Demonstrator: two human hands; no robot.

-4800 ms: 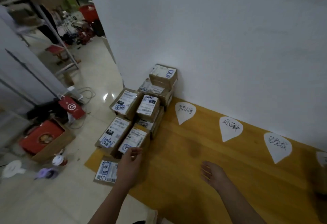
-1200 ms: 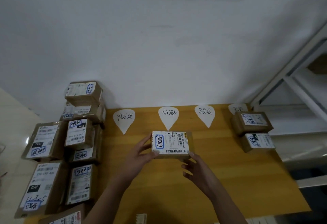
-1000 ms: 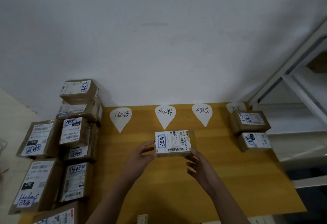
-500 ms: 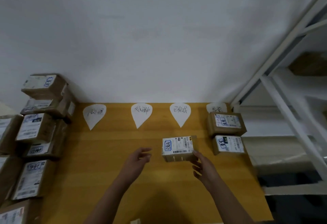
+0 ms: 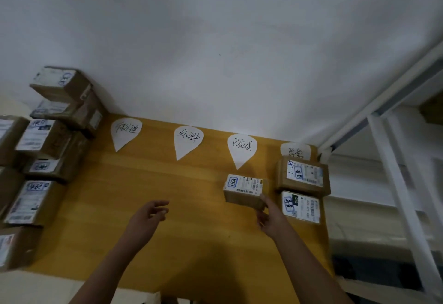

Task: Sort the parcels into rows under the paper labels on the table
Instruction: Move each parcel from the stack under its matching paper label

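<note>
A small brown parcel (image 5: pixel 243 189) with a white shipping label lies on the wooden table (image 5: pixel 148 183), right below the third paper label (image 5: pixel 242 149). My right hand (image 5: pixel 269 217) touches its near right corner with the fingertips. My left hand (image 5: pixel 149 215) hovers over the table's middle, fingers apart, holding nothing. Three more teardrop paper labels lie along the wall: the first label (image 5: pixel 125 132), the second label (image 5: pixel 188 140) and the fourth label (image 5: pixel 296 151). Under the fourth label sit two parcels, the far parcel (image 5: pixel 302 175) and the near parcel (image 5: pixel 300 206).
A stack of several brown parcels (image 5: pixel 45 150) stands at the table's left end against the white wall. A white metal shelf frame (image 5: pixel 393 159) rises just past the table's right edge.
The parcel has gone from both hands at the table's middle to the spot under the third label. My left hand let go and drew back; my right hand stays at its corner.
</note>
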